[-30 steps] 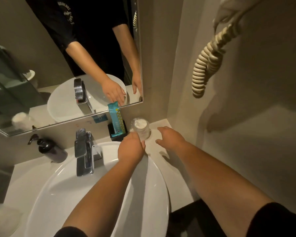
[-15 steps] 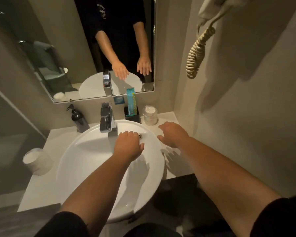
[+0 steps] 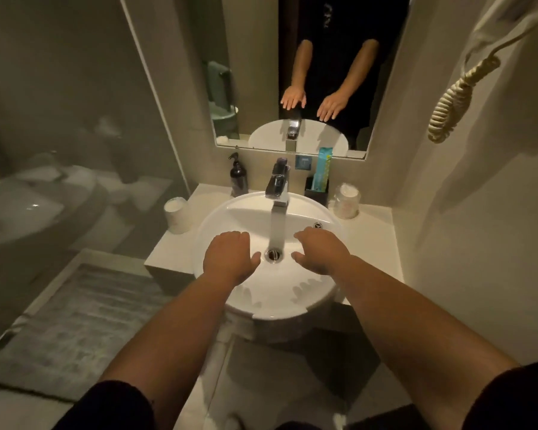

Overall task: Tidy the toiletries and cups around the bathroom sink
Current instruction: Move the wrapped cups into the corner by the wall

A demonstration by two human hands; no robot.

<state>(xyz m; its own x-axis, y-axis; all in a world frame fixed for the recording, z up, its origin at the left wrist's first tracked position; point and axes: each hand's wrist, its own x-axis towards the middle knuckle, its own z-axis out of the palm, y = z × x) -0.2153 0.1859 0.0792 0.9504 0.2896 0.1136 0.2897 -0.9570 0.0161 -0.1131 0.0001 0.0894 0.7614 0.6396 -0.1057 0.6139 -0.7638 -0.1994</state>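
My left hand and my right hand hover palm-down over the white round sink, one on each side of the drain, fingers apart and holding nothing. A wrapped glass cup stands upside down on the counter at the sink's back right. A second wrapped cup stands at the left edge of the counter. A black holder behind the sink holds a teal toiletry packet. A dark pump bottle stands at the back left.
A chrome faucet rises at the back of the sink. The mirror above reflects both hands. A coiled hair-dryer cord hangs on the right wall. A glass partition stands left, with a grey mat on the floor.
The view has pulled back from the counter. Both hands have drawn back from the wrapped cup at the back right and now hang over the middle of the sink.
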